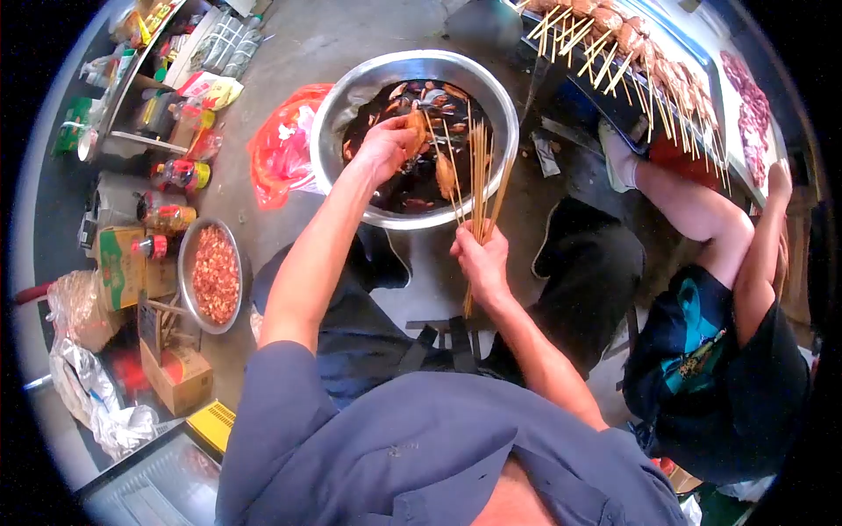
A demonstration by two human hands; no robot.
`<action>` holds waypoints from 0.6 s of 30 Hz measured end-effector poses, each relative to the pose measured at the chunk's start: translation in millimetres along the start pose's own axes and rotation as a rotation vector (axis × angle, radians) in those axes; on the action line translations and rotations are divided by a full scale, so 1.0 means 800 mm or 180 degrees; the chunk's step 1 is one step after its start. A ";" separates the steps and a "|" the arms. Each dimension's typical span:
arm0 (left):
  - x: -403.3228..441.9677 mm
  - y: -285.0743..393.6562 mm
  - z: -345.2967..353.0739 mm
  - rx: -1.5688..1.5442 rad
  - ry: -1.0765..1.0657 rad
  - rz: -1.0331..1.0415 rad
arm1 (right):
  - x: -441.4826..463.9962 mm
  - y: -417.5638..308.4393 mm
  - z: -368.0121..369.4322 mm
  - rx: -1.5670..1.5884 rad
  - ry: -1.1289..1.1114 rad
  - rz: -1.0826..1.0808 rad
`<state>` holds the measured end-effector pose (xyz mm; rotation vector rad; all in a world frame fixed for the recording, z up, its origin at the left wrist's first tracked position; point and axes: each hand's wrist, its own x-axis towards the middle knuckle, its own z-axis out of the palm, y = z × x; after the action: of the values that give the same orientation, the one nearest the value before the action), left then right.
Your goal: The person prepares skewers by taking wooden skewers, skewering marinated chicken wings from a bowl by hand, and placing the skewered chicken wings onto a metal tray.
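Note:
A large metal basin point(502, 96) stands on the floor before me, holding dark liquid with pieces of meat in it. Over it, my left hand point(384, 151) is closed around a brown piece of meat point(417, 130), which looks like a chicken wing. My right hand point(481, 256), at the basin's near rim, grips a bundle of bamboo skewers point(479, 188) pointing up across the basin. Another brown piece of meat point(446, 176) is at a thin skewer left of the bundle. Whether the skewer tip touches the piece in my left hand is unclear.
At the upper right, many skewered meat pieces point(631, 39) lie on a tray beside sliced red meat point(747, 110). Another person point(710, 351) sits at right. Left are a bowl of diced meat point(215, 273), a red plastic bag point(279, 145), bottles point(184, 174) and a cardboard box point(180, 377).

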<state>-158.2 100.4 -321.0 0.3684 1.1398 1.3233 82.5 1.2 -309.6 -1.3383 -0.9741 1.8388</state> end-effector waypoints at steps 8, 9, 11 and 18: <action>0.003 0.019 0.003 -0.1196 -0.0097 0.0165 | -0.002 0.002 0.003 -0.0142 -0.0186 -0.0155; 0.004 0.019 -0.002 -0.1208 -0.0202 0.0195 | -0.002 0.001 0.002 -0.0175 -0.0203 -0.0142; 0.008 0.020 -0.008 -0.1135 -0.0261 0.0270 | -0.002 0.002 0.001 -0.0206 -0.0219 -0.0129; 0.012 0.022 -0.014 -0.1180 -0.0234 0.0449 | -0.002 0.002 0.000 -0.0164 -0.0322 -0.0195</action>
<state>-178.3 109.8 -316.7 0.2248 0.7966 1.5970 82.7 -1.3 -310.5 -1.2414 -1.1097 1.8615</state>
